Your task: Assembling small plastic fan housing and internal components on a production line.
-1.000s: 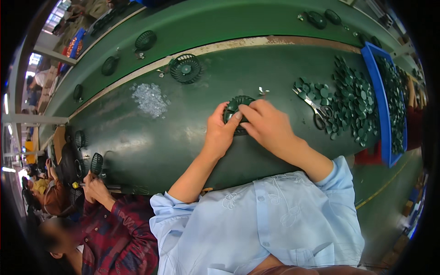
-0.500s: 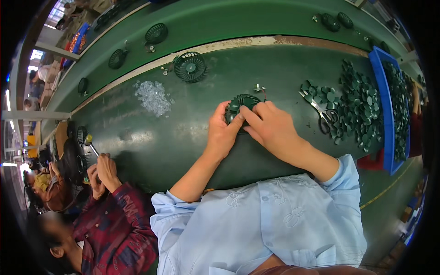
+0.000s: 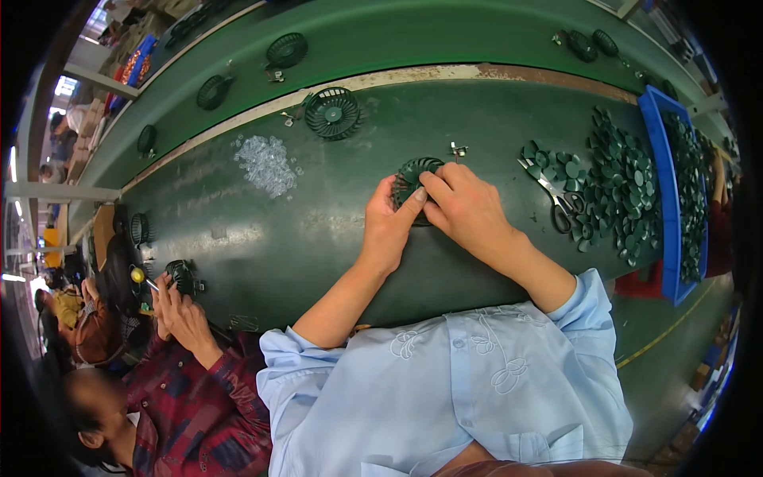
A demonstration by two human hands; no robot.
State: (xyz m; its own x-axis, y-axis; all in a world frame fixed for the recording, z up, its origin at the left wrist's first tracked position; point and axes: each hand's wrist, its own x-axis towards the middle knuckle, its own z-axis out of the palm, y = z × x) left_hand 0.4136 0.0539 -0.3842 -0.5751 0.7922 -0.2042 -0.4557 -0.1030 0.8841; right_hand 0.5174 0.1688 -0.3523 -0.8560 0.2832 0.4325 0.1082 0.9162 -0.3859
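While the left hand point(image 3: 389, 226) grips the round, slatted, dark-green plastic fan cage point(image 3: 411, 172) at 8 o'clock, over the green worktop point(image 3: 318, 262), the right hand point(image 3: 473, 208) touches it from 4 o'clock; pinch: cannot tell. Heaped dark-green discs point(image 3: 624, 187): 3 o'clock.

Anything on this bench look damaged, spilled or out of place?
The pale strip across the far side looks worn, with brown patches toward the right. Scissors lie beside the green discs, but nothing shows a spill. The slatted round part in the left hand, with the right hand on it, shows no plain damage, though partly hidden.
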